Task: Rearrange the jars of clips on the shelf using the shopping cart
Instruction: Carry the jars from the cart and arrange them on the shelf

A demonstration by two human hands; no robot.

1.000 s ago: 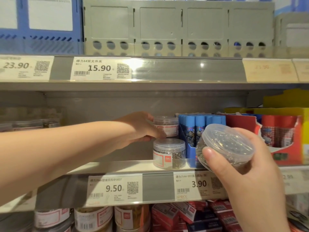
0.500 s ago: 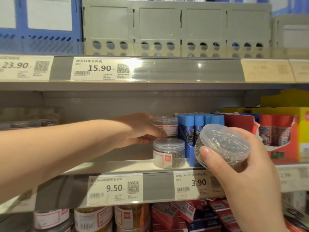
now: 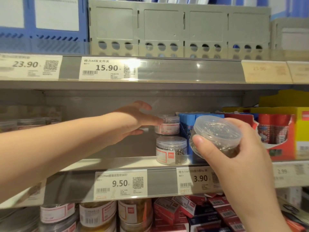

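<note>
Jars of clips sit in a short file on the middle shelf (image 3: 133, 161): the front jar (image 3: 171, 150) is at the lip and the rear jar (image 3: 167, 125) is behind it, both just beside a box of blue tubes (image 3: 186, 120). Half a second ago the left hand (image 3: 133, 121) was curled against the rear jar. Now its fingers are straight and spread, the tips only at the jar's side, so that jar looks settled and let go. The right hand (image 3: 237, 164) grasps the held jar (image 3: 217, 136) by its wall, lid facing the camera, probably next for the open space. No cart is in view. The front jar has a red patch that seems to read "deli". The price tag (image 3: 120, 183) below shows 9.50, with 3.90 beside it and 15.90 and 23.90 above.
</note>
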